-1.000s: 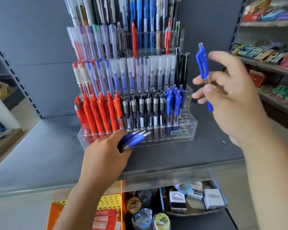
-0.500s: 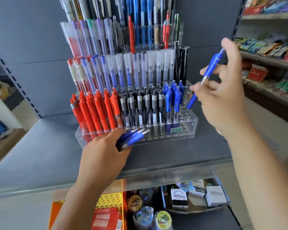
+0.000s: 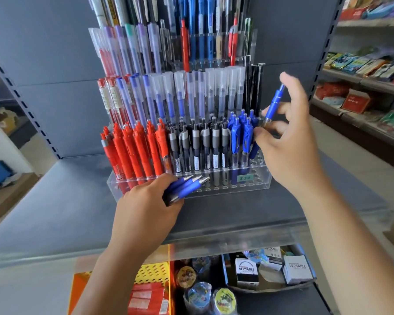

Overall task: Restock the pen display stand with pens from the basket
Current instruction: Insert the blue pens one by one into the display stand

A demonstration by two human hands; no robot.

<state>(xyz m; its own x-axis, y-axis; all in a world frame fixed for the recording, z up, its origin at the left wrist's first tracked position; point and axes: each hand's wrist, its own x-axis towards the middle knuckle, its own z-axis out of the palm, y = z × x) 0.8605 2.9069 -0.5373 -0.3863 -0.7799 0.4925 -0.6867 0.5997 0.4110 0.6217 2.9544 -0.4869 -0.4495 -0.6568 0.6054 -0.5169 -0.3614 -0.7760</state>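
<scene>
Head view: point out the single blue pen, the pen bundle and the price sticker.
single blue pen (image 3: 273,103), head view, mid barrel.
pen bundle (image 3: 187,186), head view, blue grips.
price sticker (image 3: 245,177), head view, label centre.

Pen stand (image 3: 261,181) sits on the shelf (image 3: 55,212), with boxes (image 3: 297,269) beneath.

The clear acrylic pen display stand (image 3: 255,185) stands upright in stepped tiers on the grey shelf (image 3: 55,201). From 9 o'clock its front row holds red pens (image 3: 134,151), then grey-and-black pens (image 3: 200,146), then a blue cluster (image 3: 239,135), with bare holes at the 3 o'clock end. A single blue pen (image 3: 273,103), tilted tip-down, is pinched by the right hand (image 3: 291,142) at 3 o'clock of that cluster. A bunch of blue pens (image 3: 187,185) lies in the left hand (image 3: 143,214) at the stand's 6 o'clock, with its metal tips pointing toward 2 o'clock.
</scene>
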